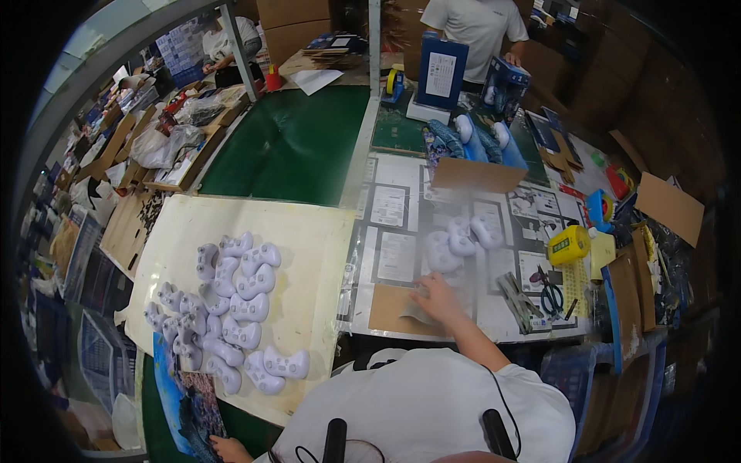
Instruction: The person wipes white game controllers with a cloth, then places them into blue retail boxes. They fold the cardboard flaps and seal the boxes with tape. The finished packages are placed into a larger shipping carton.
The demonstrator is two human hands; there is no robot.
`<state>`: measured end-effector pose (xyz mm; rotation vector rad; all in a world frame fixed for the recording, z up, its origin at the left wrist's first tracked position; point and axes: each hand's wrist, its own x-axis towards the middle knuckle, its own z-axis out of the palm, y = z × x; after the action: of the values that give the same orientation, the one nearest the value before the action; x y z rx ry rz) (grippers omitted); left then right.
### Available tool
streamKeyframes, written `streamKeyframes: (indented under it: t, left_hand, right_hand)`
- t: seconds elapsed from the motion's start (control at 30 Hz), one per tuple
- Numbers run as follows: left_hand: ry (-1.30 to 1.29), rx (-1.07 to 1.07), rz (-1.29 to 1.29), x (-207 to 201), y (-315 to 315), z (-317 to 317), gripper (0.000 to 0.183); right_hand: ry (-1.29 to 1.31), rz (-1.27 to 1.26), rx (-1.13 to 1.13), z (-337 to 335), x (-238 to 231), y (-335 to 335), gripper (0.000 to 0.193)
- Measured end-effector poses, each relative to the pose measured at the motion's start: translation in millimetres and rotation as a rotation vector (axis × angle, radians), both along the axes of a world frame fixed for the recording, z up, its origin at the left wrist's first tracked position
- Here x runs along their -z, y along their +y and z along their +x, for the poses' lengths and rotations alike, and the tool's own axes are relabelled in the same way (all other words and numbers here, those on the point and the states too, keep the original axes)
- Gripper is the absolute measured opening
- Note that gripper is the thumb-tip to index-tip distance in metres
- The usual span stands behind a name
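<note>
The colourful printed sheet point(194, 409) lies at the lower left, its near edge at the fingers of your left hand point(230, 449); how firmly they close on it cannot be told. Your right hand point(441, 297), fingers loosely bent, is over the brown cardboard piece point(386, 309) (whether it grips anything cannot be told). Beyond that hand sit a few white game controllers point(461, 238); a larger group point(224, 309) covers part of the cream sheet point(309, 255). Scissors point(551, 297) and a yellow bottle point(569, 245) lie farther right.
</note>
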<state>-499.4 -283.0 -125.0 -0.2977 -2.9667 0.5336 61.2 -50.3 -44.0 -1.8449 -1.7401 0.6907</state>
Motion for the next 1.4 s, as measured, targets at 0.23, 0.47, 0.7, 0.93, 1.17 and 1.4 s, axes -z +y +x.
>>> streamKeyframes:
  t: [0.23,0.47,0.7,0.93,1.17,1.4]
  left_hand:
    - [0.560,0.366,0.110,8.7,-15.8,-2.0,0.016]
    - [0.182,0.431,0.072,-134.0,-18.5,-18.5,0.020]
    - [0.213,0.819,0.207,-244.6,-18.6,-0.8,0.034]
    - [0.054,0.908,0.262,-336.4,-5.5,105.3,0.031]
    - [-0.357,1.036,0.796,-323.2,27.1,125.2,0.032]
    - [-1.206,1.240,1.471,-275.5,173.5,157.2,0.024]
  right_hand:
    - [0.031,0.062,-0.155,-28.6,-8.3,22.8,0.026]
    - [0.270,0.206,-0.321,-115.4,-21.0,94.8,0.017]
    - [0.133,0.108,-0.498,-179.3,54.3,138.6,0.014]
    - [-0.030,0.246,-0.707,-213.9,65.9,149.0,0.021]
    - [-0.089,0.396,-0.646,-190.8,72.7,164.1,0.032]
    - [1.543,-0.213,-0.414,-96.5,-5.4,113.4,0.051]
